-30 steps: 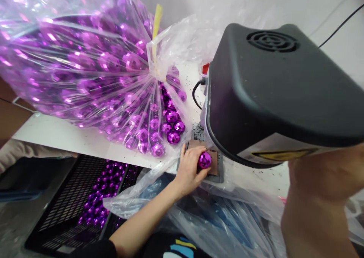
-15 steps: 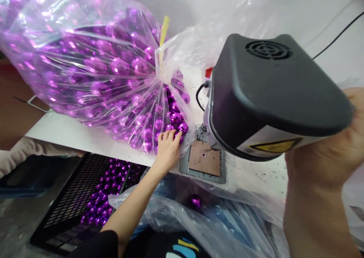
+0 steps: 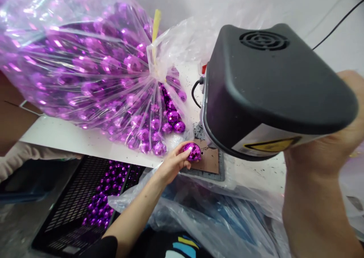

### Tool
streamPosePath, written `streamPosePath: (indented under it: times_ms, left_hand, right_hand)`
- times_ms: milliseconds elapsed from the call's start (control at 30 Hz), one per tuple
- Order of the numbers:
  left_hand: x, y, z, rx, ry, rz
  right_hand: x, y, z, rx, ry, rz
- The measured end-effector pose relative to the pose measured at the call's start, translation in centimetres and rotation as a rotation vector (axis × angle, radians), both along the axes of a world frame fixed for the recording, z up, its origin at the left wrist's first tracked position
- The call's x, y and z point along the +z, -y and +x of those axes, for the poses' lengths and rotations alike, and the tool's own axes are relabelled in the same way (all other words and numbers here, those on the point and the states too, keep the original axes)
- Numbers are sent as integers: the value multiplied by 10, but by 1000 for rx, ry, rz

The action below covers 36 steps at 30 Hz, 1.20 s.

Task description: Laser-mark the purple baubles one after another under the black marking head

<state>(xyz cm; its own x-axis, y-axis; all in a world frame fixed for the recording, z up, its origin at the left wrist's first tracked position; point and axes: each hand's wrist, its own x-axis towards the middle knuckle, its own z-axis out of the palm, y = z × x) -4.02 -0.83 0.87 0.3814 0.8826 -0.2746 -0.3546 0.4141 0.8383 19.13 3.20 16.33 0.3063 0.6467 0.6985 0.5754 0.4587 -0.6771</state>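
My left hand is closed on a purple faceted ball and holds it at the left edge of the brown pad under the black-hooded machine. Beside it lies a big clear bag stuffed with the same purple balls, its open mouth near my fingers. My right hand reaches up behind the machine's right side; its fingers are hidden by the hood.
A black mesh crate with purple balls sits below the white table on the left. Clear plastic sheeting hangs over my lap. A person's pale sleeve shows at far left. A black cable runs along the wall.
My left hand went from the pad to the bag's mouth, took a new ball and returned to the pad. The earlier ball dropped into the plastic below.
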Motion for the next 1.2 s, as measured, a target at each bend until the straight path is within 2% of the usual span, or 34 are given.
streamPosePath:
  times_ms: [100, 267, 500, 567, 667, 833, 1033, 1200]
  left_hand:
    - [-12, -3, 9, 63, -128, 68]
    - [-26, -8, 20, 127, -456, 381]
    - [-22, -7, 31, 45, -871, 789]
    - [-21, -6, 37, 43, -949, 853]
    - [-25, -7, 45, 59, -1004, 829]
    - [-33, -7, 48, -18, -942, 807]
    - [-25, -6, 44, -57, -929, 772]
    - [-18, -6, 44, -98, -956, 738]
  right_hand:
    - [2, 1, -2, 7, -46, 3]
    - [3, -1, -3, -4, -48, 21]
    - [2, -1, -3, 2, -42, 23]
    - [3, 0, -3, 5, -26, 17]
    - [3, 0, -3, 19, -21, 16]
    - [2, 0, -4, 20, -48, 31]
    - [3, 1, -5, 21, -19, 61]
    - [-7, 24, -5, -103, 153, 131]
